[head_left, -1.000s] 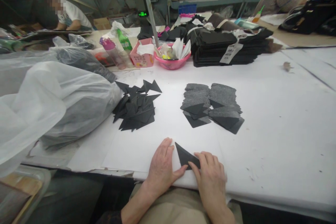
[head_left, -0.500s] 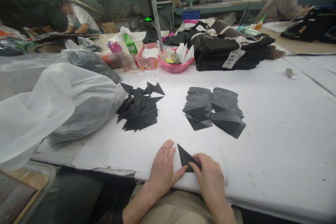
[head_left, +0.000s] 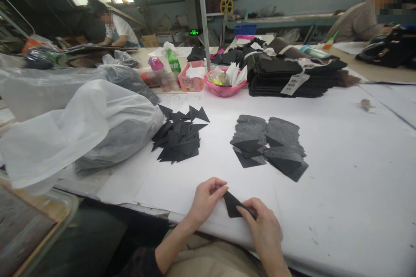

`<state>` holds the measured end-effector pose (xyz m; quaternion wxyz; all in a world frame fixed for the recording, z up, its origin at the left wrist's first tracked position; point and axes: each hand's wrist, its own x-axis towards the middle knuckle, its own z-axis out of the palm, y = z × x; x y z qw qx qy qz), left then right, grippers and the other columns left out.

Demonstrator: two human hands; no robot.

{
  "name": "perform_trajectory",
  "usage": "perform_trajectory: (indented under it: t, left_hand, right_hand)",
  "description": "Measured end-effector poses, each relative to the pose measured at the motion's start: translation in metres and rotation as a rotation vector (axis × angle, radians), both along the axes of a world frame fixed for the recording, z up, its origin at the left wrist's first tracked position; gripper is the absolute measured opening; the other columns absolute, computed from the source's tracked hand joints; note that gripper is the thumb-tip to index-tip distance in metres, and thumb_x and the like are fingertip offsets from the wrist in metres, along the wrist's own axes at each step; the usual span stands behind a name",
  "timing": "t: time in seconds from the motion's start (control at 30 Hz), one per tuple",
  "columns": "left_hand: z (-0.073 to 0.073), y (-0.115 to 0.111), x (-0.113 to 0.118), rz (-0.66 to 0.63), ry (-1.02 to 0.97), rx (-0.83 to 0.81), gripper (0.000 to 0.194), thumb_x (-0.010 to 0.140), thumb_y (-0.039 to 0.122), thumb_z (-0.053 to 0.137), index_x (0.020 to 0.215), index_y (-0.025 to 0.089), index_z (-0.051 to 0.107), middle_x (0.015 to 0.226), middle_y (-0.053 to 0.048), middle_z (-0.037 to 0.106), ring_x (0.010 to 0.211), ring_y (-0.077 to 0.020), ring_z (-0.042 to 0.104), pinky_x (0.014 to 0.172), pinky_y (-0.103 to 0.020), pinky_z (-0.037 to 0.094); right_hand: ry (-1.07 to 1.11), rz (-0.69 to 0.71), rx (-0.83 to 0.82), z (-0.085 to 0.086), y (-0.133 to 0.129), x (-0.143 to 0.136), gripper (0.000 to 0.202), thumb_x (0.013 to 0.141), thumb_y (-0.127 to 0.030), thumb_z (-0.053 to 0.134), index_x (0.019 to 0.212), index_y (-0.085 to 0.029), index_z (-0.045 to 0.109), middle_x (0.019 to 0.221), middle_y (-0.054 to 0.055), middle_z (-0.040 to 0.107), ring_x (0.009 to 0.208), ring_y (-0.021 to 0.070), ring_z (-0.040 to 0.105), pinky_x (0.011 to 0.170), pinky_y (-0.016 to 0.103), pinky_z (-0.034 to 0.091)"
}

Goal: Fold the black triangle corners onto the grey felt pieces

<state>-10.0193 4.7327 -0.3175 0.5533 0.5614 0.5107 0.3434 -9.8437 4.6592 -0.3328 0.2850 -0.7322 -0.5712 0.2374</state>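
A black triangular piece [head_left: 233, 206], thin and flat like fabric or felt, is between my hands near the table's front edge. My left hand [head_left: 208, 201] pinches its upper left tip between thumb and fingers. At the opposite end, my right hand [head_left: 264, 224] grips the piece's right corner, thumb on top. A loose heap of similar black triangles [head_left: 180, 140] lies ahead on the left. Ahead on the right are overlapping rows of grey-faced pieces [head_left: 250, 132], with several black triangles [head_left: 287, 165] along their near side.
A plastic-covered bundle [head_left: 126, 134] bulges on the left. Farther back stand a pink basket [head_left: 224, 91], a pink box [head_left: 191, 83], bottles [head_left: 173, 61] and a stack of black sheets [head_left: 269, 80]. Two people [head_left: 121, 30] work beyond, one at each side.
My left hand has gone from lying flat beside the triangle to pinching its tip. My right hand still holds the other end. The camera view has tilted up slightly.
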Motion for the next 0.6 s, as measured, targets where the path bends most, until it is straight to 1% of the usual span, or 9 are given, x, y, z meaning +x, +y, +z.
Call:
perform_trajectory:
  t: [0.03, 0.07, 0.13, 0.2, 0.3, 0.37, 0.43, 0.5, 0.6]
  left_hand:
    - [0.001, 0.002, 0.001, -0.008, -0.04, -0.072, 0.031, 0.084, 0.043, 0.064, 0.086, 0.013, 0.067, 0.071, -0.002, 0.067, 0.064, -0.0139, 0.06, 0.061, -0.024, 0.048]
    - [0.002, 0.004, 0.001, -0.014, -0.068, -0.126, 0.033, 0.083, 0.046, 0.065, 0.08, 0.013, 0.067, 0.065, -0.002, 0.065, 0.058, -0.0126, 0.057, 0.057, -0.022, 0.045]
    - [0.002, 0.005, -0.001, -0.017, -0.095, -0.179, 0.036, 0.08, 0.049, 0.067, 0.078, 0.012, 0.068, 0.06, -0.001, 0.064, 0.05, -0.0105, 0.053, 0.051, -0.021, 0.04]
    - [0.002, 0.004, -0.003, -0.006, -0.111, -0.186, 0.039, 0.079, 0.051, 0.068, 0.078, 0.012, 0.068, 0.06, -0.001, 0.064, 0.048, -0.0095, 0.051, 0.048, -0.02, 0.037]
    - [0.002, 0.003, -0.004, 0.014, -0.143, -0.196, 0.042, 0.079, 0.054, 0.067, 0.081, 0.012, 0.069, 0.061, -0.002, 0.065, 0.049, -0.01, 0.053, 0.049, -0.02, 0.04]
    - [0.004, 0.003, -0.004, -0.009, -0.174, -0.24, 0.043, 0.078, 0.055, 0.067, 0.083, 0.012, 0.068, 0.064, -0.003, 0.067, 0.052, -0.0117, 0.057, 0.05, -0.02, 0.043]
    - [0.006, 0.003, -0.005, -0.046, -0.205, -0.282, 0.043, 0.077, 0.055, 0.068, 0.08, 0.012, 0.066, 0.067, -0.005, 0.068, 0.055, -0.0133, 0.06, 0.05, -0.021, 0.045]
    - [0.007, 0.002, -0.006, -0.066, -0.226, -0.28, 0.041, 0.078, 0.054, 0.068, 0.076, 0.013, 0.063, 0.068, -0.005, 0.067, 0.057, -0.0132, 0.061, 0.051, -0.02, 0.046]
    - [0.007, -0.002, -0.009, -0.052, -0.269, -0.257, 0.037, 0.082, 0.05, 0.066, 0.08, 0.013, 0.062, 0.07, -0.003, 0.065, 0.062, -0.012, 0.06, 0.051, -0.018, 0.048]
  right_hand:
    - [0.019, -0.01, -0.025, 0.0, 0.0, 0.002, 0.041, 0.082, -0.065, 0.055, 0.072, -0.026, 0.065, 0.073, -0.002, 0.069, 0.066, 0.0166, 0.061, 0.059, 0.027, 0.041]
    - [0.038, -0.03, -0.05, 0.0, -0.001, 0.003, 0.041, 0.08, -0.066, 0.056, 0.072, -0.027, 0.066, 0.073, -0.002, 0.069, 0.066, 0.0168, 0.061, 0.059, 0.027, 0.041]
    - [0.081, -0.061, -0.107, 0.002, -0.002, 0.007, 0.043, 0.077, -0.068, 0.059, 0.069, -0.026, 0.065, 0.068, -0.003, 0.067, 0.065, 0.0166, 0.06, 0.059, 0.026, 0.041]
    - [0.142, -0.061, -0.161, 0.005, -0.003, 0.01, 0.045, 0.077, -0.069, 0.057, 0.068, -0.026, 0.066, 0.061, -0.003, 0.064, 0.059, 0.0154, 0.057, 0.057, 0.026, 0.04]
    - [0.27, -0.037, -0.176, 0.011, -0.005, 0.013, 0.05, 0.08, -0.071, 0.05, 0.075, -0.026, 0.069, 0.057, -0.003, 0.061, 0.053, 0.0141, 0.056, 0.057, 0.026, 0.041]
    - [0.32, -0.075, -0.129, 0.016, -0.005, 0.012, 0.054, 0.081, -0.073, 0.047, 0.078, -0.024, 0.07, 0.054, -0.003, 0.059, 0.052, 0.0144, 0.056, 0.058, 0.025, 0.043]
    - [0.333, -0.133, -0.088, 0.021, -0.005, 0.009, 0.056, 0.079, -0.074, 0.047, 0.074, -0.023, 0.068, 0.049, -0.003, 0.056, 0.051, 0.0145, 0.055, 0.058, 0.025, 0.043]
    - [0.345, -0.177, -0.092, 0.024, -0.005, 0.005, 0.055, 0.077, -0.075, 0.051, 0.069, -0.022, 0.064, 0.048, -0.003, 0.056, 0.047, 0.0134, 0.052, 0.055, 0.025, 0.042]
    - [0.408, -0.159, -0.161, 0.022, -0.005, 0.002, 0.052, 0.077, -0.072, 0.055, 0.067, -0.022, 0.06, 0.052, -0.003, 0.06, 0.043, 0.0111, 0.049, 0.052, 0.023, 0.042]
